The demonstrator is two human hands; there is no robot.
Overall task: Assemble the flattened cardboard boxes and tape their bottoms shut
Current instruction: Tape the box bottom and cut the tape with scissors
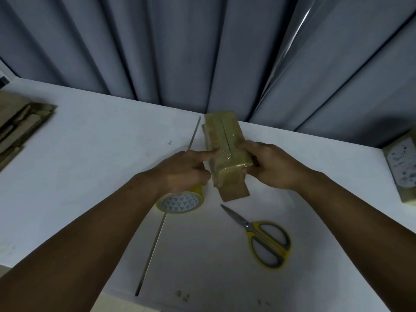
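While the left hand [182,170] is gripping the tape roll [180,202], index straight on the cardboard box [225,135], I am seeing the right hand [272,167] clasping the box's near end, fingers curled.

Cardboard box [227,149] under glossy clear tape; scissors [261,237] metal blades, yellow plastic handles; table [101,143] matt white.

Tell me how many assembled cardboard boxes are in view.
2. One box sits mid-table, gripped by the right hand, touched by the left hand; a second box stands at the far right edge, partly cropped. More may be out of frame.
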